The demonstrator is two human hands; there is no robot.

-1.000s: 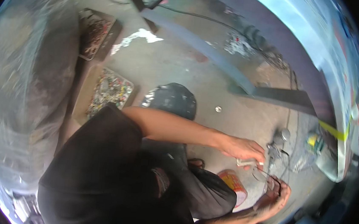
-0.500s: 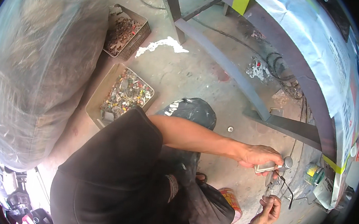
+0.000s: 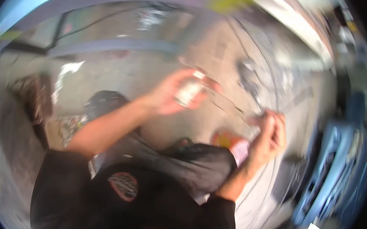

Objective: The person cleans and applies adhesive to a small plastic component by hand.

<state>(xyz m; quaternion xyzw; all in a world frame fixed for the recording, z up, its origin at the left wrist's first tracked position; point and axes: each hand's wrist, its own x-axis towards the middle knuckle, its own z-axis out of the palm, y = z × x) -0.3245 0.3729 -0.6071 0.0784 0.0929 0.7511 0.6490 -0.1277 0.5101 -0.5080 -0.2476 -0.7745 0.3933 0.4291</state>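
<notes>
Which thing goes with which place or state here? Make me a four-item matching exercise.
1. small pale object
2. right hand
3. orange-and-pink can
4. long blue part

A. toward the picture's right rim
B. beside the dark-trousered knee
C. held in the left hand
D. fingers closed together

Pairs: 1-C, 2-D, 3-B, 4-A
</notes>
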